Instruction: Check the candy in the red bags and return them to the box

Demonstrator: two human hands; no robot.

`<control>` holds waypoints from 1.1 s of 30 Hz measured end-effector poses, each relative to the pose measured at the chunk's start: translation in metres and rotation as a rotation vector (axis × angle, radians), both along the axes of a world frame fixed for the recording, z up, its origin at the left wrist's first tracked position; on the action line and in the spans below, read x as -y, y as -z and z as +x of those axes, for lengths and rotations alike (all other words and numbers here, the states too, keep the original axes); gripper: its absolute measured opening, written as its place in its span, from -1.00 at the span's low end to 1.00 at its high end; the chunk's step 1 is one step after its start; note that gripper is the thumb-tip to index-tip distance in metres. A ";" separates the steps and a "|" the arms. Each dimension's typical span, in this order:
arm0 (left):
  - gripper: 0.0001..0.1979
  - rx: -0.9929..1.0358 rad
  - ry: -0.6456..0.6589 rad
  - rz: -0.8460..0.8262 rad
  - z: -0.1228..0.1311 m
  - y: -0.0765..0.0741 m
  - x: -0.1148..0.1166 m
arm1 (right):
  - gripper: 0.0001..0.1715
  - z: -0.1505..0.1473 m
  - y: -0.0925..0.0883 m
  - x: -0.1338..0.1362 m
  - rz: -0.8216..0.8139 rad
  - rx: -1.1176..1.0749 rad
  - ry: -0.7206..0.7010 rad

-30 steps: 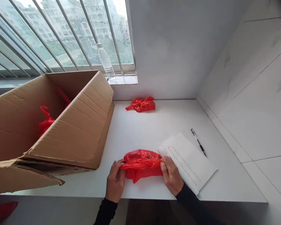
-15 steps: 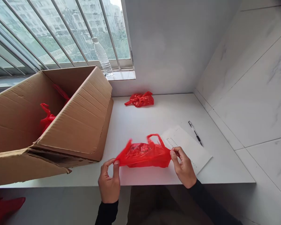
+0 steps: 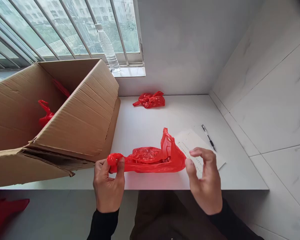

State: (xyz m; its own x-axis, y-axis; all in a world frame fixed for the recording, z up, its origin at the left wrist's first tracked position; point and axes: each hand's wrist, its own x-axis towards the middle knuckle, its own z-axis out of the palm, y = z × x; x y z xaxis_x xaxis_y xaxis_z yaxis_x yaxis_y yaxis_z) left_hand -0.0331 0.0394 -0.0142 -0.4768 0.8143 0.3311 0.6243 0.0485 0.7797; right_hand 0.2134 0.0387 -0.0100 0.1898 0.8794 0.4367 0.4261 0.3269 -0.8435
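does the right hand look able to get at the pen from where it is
Probably yes: the pen lies bare on the counter just beyond the right hand, with only the flat paper between. That hand is at the end of the red bag, perhaps holding it.

hands: left (image 3: 107, 186), right (image 3: 206, 181) | stretch red plastic bag (image 3: 150, 159) | beside cardboard box (image 3: 65, 116)

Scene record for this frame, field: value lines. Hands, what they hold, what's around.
left hand: pinches left end of red plastic bag
right hand: at bag's right end, grip unclear
bag: stretched sideways at counter front
cardboard box: open, left of bag, red bags inside
second red bag: back of counter
paper sheet: right of bag, pen beside it
water bottle: on windowsill
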 end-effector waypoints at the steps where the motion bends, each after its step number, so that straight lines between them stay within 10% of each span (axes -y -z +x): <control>1: -0.78 0.023 0.009 -0.010 0.002 -0.005 0.000 | -0.76 -0.007 -0.006 0.001 0.078 0.037 -0.132; 5: -0.72 0.253 0.092 -0.036 0.014 -0.023 0.000 | -0.74 -0.042 -0.014 -0.018 -0.136 0.401 -0.603; 11: -0.66 0.559 0.172 -0.145 0.012 -0.031 0.004 | -0.58 -0.050 0.000 -0.061 -0.651 0.878 -0.551; 33: -0.70 0.474 0.176 -0.027 0.026 -0.046 0.020 | -0.69 -0.031 0.027 -0.062 -0.587 0.736 -0.400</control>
State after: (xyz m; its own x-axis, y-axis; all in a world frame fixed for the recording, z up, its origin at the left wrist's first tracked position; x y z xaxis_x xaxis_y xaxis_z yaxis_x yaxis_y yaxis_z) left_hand -0.0067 0.0195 0.0317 -0.4241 0.9012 0.0895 0.2025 -0.0020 0.9793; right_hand 0.1828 0.1010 -0.0371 -0.3060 0.9322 -0.1935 0.8537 0.1787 -0.4892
